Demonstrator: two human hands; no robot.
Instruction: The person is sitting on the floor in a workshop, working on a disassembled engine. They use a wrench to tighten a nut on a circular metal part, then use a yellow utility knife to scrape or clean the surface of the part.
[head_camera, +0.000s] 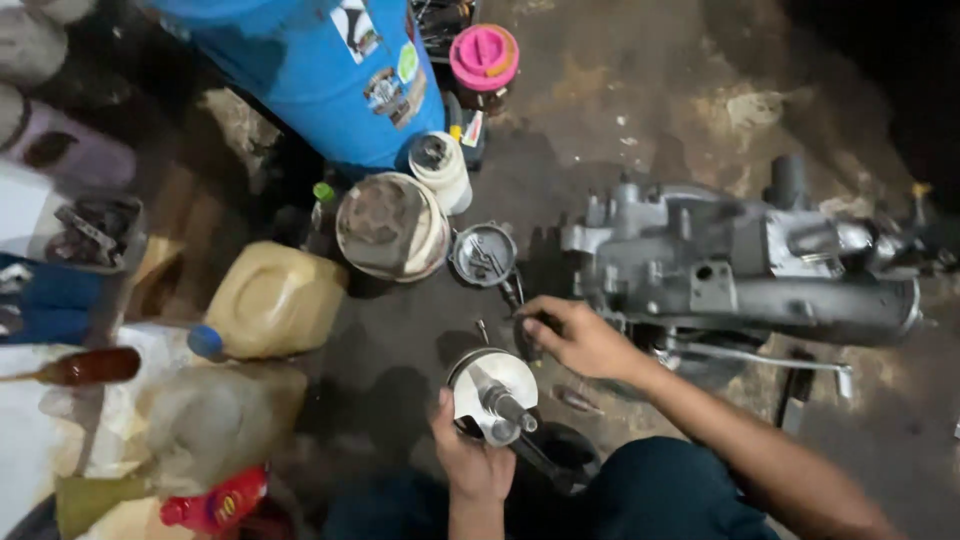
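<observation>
Pulley with its shaft sits out of the engine case, gripped at the rim in your left hand; your right hand pinches a small dark part just beyond it, unfitted.

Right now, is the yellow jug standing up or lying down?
Lying down. The yellow jug rests on its broad side on the floor, its blue cap pointing sideways, not up.
</observation>
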